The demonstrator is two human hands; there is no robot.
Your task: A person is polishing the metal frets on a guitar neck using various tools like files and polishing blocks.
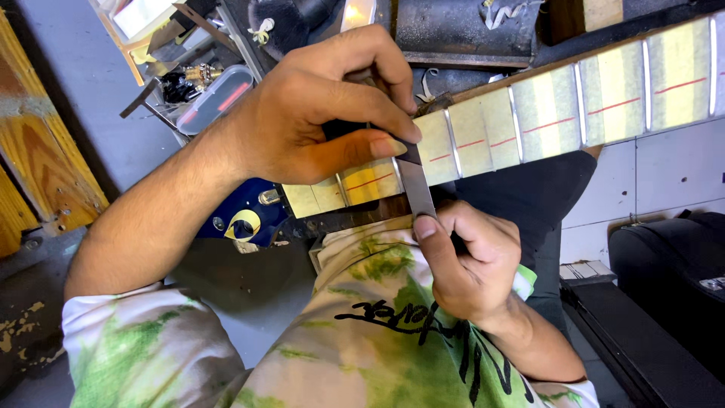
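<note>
Crosswise on the taped guitar neck (529, 121) lies a thin metal file (414, 185), both hands pinching it, left (317, 106) at the far end, right (464, 261) near (steadier on one fret).

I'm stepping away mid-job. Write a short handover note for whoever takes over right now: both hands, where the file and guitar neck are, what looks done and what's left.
Left hand: pinching the far end of the file, pressing it on the neck.
Right hand: gripping the file's near end, close to the body.
File: lies across the neck, over a fret near the blue guitar body.
Neck: runs up to the right, fretboard masked with yellowish tape between frets, a red line on each taped section.
Done: masking and marking are in place.
Left: cannot tell which frets are already filed; check each before going on.
</note>
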